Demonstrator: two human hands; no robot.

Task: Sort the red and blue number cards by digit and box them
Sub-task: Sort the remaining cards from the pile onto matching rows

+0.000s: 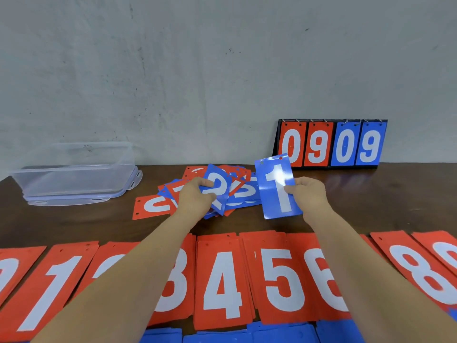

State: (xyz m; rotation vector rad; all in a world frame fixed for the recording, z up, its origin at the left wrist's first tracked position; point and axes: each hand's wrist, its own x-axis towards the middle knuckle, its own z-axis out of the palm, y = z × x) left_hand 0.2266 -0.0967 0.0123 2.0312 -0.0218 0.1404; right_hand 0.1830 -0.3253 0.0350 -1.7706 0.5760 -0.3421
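You're partway through the sorting. Your right grip (309, 194) is pinched on a blue 1 card (274, 179), held up off the table (371, 194). Your left grip (195, 196) is clamped on a blue 2 card (217, 186) just above the unsorted pile (243, 194) of red and blue cards mid-table. Nearest you, red stacks (222, 280) lie in a row by digit, with blue stacks (284, 332) along the bottom edge. The pile is yet to be sorted, and the clear box (74, 169) far left looks empty, so boxing hasn't begun.
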